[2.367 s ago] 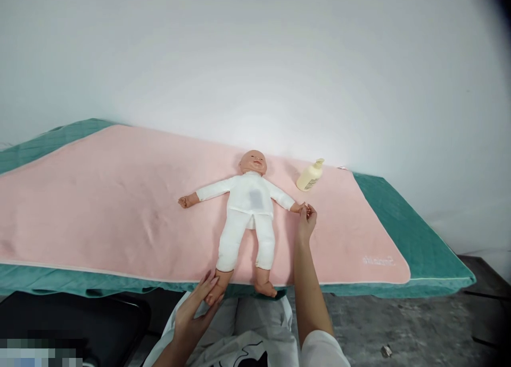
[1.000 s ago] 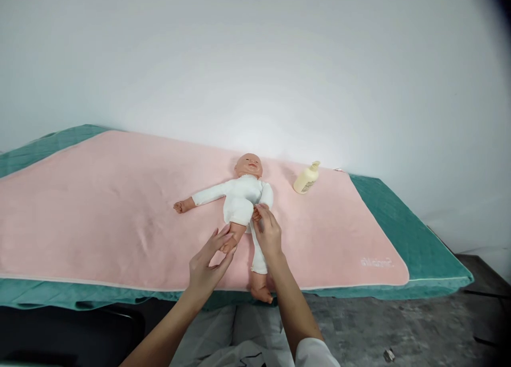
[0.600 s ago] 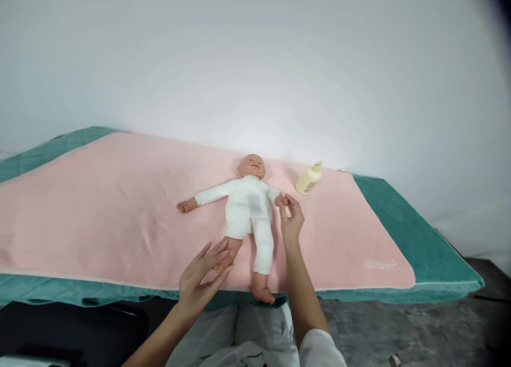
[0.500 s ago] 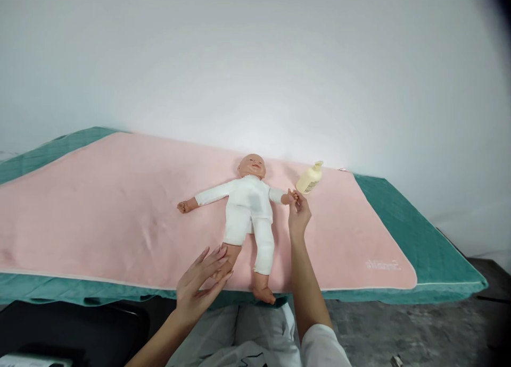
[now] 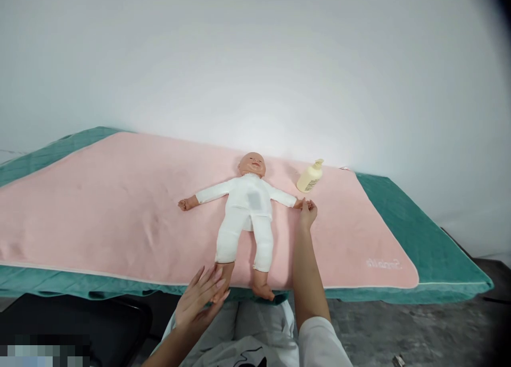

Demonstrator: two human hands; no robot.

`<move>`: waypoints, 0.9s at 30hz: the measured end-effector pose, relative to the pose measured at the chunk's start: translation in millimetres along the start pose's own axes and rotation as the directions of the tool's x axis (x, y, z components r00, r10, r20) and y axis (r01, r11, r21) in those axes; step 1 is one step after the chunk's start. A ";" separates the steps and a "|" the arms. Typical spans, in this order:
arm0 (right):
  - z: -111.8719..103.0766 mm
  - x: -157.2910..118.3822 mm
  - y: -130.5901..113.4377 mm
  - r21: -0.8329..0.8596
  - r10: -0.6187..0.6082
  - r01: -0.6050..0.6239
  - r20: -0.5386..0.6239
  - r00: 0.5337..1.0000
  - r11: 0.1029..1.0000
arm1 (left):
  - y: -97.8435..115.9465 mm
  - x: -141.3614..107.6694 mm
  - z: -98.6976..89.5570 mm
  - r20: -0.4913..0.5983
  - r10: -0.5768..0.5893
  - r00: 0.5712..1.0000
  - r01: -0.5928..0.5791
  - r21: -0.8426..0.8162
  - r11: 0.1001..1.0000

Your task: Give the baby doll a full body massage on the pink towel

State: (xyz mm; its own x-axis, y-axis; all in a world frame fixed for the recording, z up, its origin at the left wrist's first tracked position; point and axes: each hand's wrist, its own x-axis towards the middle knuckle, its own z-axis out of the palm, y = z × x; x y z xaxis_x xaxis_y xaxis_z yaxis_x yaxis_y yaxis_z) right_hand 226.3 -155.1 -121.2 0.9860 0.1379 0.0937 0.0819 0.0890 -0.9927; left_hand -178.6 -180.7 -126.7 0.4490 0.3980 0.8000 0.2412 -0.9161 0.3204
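Observation:
A baby doll [image 5: 249, 197] in white clothing lies on its back on a pink mat [image 5: 99, 197], arms spread wide and feet toward me. My right hand [image 5: 308, 213] is closed round the doll's hand on the right side, pinching it with thumb and fingers. At the doll's foot on the left, my left hand [image 5: 199, 298] lies with its fingers stretched out, against the lower leg and foot. It does not wrap round them. A pale yellow pump bottle [image 5: 310, 177] stands just beyond my right hand.
Under the mat is a green quilted cover [image 5: 415, 234] on a table or bed whose near edge runs in front of my lap. A white wall [image 5: 255, 64] rises behind it. A black chair-like object [image 5: 72, 324] is at lower left.
My right hand has drawn the doll's arm outward to the right, so it is straighter. The doll's left-side leg has moved down toward me, with my left hand alongside the foot.

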 end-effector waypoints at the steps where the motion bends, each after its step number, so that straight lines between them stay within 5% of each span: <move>1: 0.7 -0.5 0.3 -0.003 0.005 -0.005 -0.004 1.000 1.000 | -0.1 -4.4 0.0 0.014 0.017 1.000 -0.017 0.007 1.000; 11: 1.5 -10.3 -1.5 -0.047 -0.022 0.022 0.000 1.000 0.999 | -11.3 -46.9 8.1 0.070 0.062 0.996 -0.069 0.107 0.992; 20: 1.1 -15.1 -4.9 0.020 -0.025 0.024 0.023 0.999 1.000 | -12.3 -56.8 11.1 0.016 -0.244 0.970 0.240 0.133 0.962; 27: 5.1 -25.3 -19.9 0.138 -0.060 0.052 0.051 0.997 0.989 | -18.1 -61.7 9.7 -0.042 -0.179 0.983 0.181 0.059 0.982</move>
State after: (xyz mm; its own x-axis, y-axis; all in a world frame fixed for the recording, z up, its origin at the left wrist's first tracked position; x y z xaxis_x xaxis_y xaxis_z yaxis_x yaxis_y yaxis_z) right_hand 198.9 -155.2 -103.4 0.9706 0.1825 0.1567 0.1124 0.2317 -0.9663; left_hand -202.3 -188.2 -186.8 0.3623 0.5530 0.7502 0.3688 -0.8243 0.4295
